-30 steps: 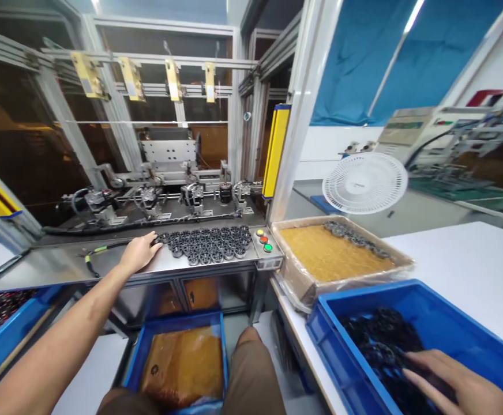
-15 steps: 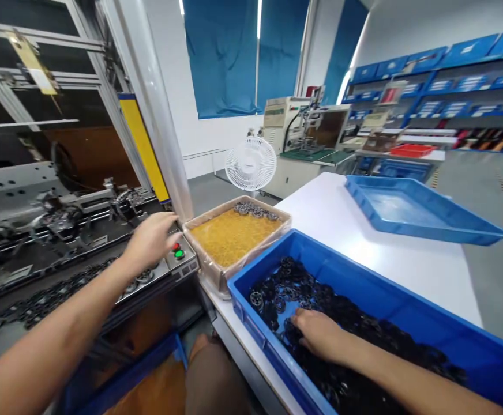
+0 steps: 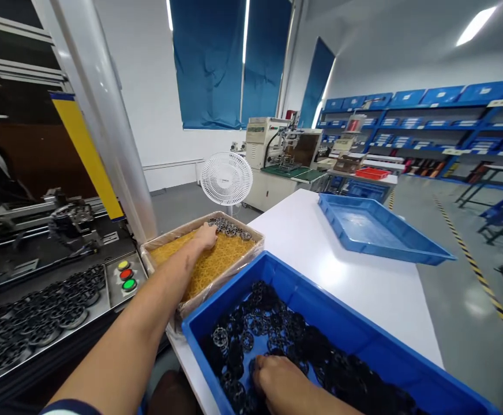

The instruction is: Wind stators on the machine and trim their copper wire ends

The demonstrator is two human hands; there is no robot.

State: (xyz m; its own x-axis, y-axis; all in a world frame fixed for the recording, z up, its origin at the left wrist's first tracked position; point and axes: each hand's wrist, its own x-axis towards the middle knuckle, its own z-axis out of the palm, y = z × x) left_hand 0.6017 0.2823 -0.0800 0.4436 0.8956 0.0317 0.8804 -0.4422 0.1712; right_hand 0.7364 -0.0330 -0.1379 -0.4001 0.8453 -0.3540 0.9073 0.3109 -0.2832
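My left hand (image 3: 206,235) reaches into the lined carton (image 3: 223,295), touching the small grey spoked wheels (image 3: 229,227) at its far end. Its fingers are bent down and closed; what they grip is hidden. Yellow ring-like parts (image 3: 217,262) fill most of that carton. In the deep blue bin (image 3: 346,323) my right hand (image 3: 280,380) is low among black spoked wheels (image 3: 262,323). Its fingers are curled together, with a dark wheel-like piece at the fingertips.
Left stands a machine with yellow, red and green buttons (image 3: 126,274) and rows of black rings (image 3: 39,323). A pale blue tray (image 3: 376,227) lies on the white table (image 3: 295,225). Behind the carton is a white fan (image 3: 226,178).
My left hand has moved from beside the machine's buttons into the carton, onto the grey wheels. My right hand stays in the blue bin. The view has turned to the right.
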